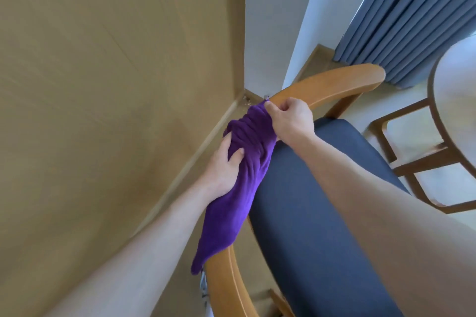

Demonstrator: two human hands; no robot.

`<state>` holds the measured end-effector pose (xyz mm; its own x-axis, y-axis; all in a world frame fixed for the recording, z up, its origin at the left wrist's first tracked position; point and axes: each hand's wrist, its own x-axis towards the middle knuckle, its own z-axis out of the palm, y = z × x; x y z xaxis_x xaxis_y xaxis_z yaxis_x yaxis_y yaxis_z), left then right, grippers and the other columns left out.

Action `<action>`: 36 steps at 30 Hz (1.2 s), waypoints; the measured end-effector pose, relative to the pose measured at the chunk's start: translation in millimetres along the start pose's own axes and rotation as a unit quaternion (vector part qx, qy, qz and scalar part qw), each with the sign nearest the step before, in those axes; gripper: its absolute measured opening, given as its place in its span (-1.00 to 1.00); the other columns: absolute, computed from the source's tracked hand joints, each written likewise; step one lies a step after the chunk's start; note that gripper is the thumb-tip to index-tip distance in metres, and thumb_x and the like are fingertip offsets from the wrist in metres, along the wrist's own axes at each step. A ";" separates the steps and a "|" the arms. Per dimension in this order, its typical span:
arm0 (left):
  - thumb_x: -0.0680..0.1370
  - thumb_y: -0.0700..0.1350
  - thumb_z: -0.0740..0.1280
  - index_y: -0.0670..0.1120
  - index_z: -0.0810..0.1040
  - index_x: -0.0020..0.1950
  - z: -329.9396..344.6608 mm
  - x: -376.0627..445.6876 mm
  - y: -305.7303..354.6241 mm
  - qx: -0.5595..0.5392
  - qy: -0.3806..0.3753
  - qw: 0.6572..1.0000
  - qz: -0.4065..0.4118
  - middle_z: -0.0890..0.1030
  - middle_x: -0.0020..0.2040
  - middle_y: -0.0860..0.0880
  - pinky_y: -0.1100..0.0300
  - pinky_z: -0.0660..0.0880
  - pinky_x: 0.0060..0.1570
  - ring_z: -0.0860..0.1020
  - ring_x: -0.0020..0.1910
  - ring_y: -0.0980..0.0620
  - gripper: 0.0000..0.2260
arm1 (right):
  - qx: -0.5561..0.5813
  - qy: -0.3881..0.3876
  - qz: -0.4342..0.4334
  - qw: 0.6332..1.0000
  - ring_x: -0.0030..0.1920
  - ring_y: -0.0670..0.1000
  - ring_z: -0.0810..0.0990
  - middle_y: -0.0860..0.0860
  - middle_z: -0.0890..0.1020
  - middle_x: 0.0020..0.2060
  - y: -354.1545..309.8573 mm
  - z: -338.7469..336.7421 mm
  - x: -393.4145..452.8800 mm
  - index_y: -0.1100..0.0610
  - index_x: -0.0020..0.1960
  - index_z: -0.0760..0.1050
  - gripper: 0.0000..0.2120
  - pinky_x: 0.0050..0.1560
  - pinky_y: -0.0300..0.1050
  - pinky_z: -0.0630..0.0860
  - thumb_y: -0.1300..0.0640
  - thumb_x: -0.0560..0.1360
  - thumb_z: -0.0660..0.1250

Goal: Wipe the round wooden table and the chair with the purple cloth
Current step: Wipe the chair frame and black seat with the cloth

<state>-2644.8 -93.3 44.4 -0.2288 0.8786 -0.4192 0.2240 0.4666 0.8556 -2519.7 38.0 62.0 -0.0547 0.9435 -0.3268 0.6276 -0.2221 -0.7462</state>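
The purple cloth (244, 183) lies draped along the curved wooden back rail of the chair (332, 85), which has a dark blue seat cushion (322, 213). My left hand (224, 167) presses on the cloth's middle, fingers over its folds. My right hand (288, 118) pinches the cloth's upper end against the rail. The round wooden table (435, 100) shows at the right edge, its top glaring white.
A tan wooden wall panel (103, 85) stands close on the left, meeting a white wall at the corner. Blue-grey curtains (412, 13) hang at the upper right. The table's wooden leg frame (422, 162) stands beside the chair on a pale floor.
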 end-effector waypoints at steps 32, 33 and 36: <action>0.67 -0.01 0.29 0.10 0.52 0.42 84.6 203.7 121.0 0.171 -0.195 0.955 0.147 0.64 0.22 0.12 0.23 0.43 0.25 0.58 0.21 0.09 -0.70 | -0.050 0.154 0.048 0.986 0.24 0.13 0.58 0.05 0.65 0.20 67.8 -147.9 143.2 0.07 0.30 0.60 -0.73 0.34 0.13 0.49 0.06 0.67 0.24; 0.67 0.01 0.28 0.12 0.52 0.41 90.8 207.4 125.2 0.181 -0.194 0.952 0.152 0.64 0.22 0.12 0.20 0.43 0.25 0.58 0.21 0.08 -0.70 | -0.046 0.157 0.051 0.985 0.19 0.13 0.60 0.05 0.67 0.15 68.0 -148.3 143.7 0.06 0.25 0.62 -0.75 0.30 0.14 0.52 0.07 0.67 0.24; 0.66 0.08 0.26 0.18 0.52 0.37 109.0 216.3 138.2 0.217 -0.195 0.942 0.167 0.64 0.21 0.14 0.08 0.46 0.29 0.58 0.20 0.04 -0.72 | -0.014 0.178 0.061 0.982 0.04 0.08 0.63 -0.01 0.69 -0.04 72.9 -155.2 146.0 0.03 0.08 0.67 -0.79 0.18 0.12 0.58 0.11 0.66 0.24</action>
<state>-2560.1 172.4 38.9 0.2702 0.9147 -0.3005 0.6078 0.0799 0.7900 -2361.4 197.7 49.9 0.2947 0.9372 -0.1864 0.6331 -0.3376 -0.6966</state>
